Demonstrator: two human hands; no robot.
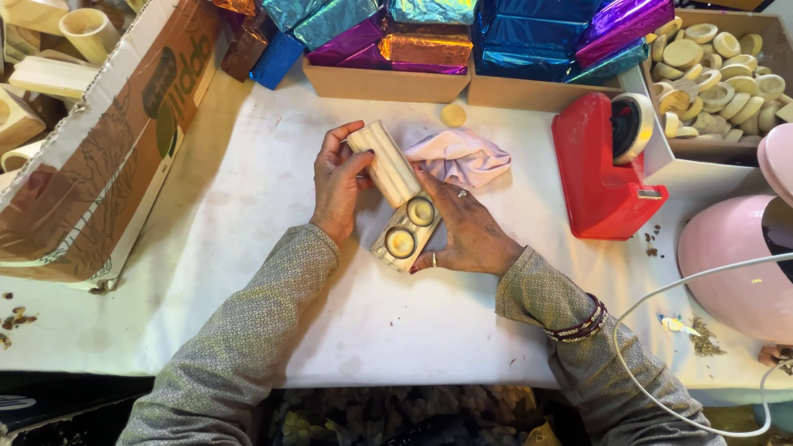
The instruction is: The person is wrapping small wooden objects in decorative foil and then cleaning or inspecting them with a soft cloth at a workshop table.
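White cloth covers the table (248,248), faintly stained, with crumbs at its lower left and right edges. At the far left of the frame a worn cardboard box (107,140) leans open, and pale wooden blocks (49,74) with round bores lie beyond it.

At centre, the left hand (337,186) curls around the upper end of a ridged block (387,163), thumb on one long side and fingers behind, partly closed on it. This block is pale, fluted along its length and looks like light, stiff wood: dry, not slippery, best held across its long sides, as now. Its lower end rests against a holder (406,233), a similar pale block lying flat with two round wells, each filled with a yellowish disc. The right hand (467,227) lies nearly flat and open, fingers spread over the holder's right edge, pressing it to the table. The discs appear waxy and could probably mark or chip, so a grip by the wooden sides seems safer.

Just above that hand sits a crumpled lilac cloth (458,155), soft and limp. Along the top, shiny foil-wrapped packets (429,37) fill shallow trays. Right of centre stands a red tape dispenser (599,173), hard plastic. Upper right, a box of discs (719,66); at the right edge, a smooth pink appliance (735,264) with a white cable (661,347).
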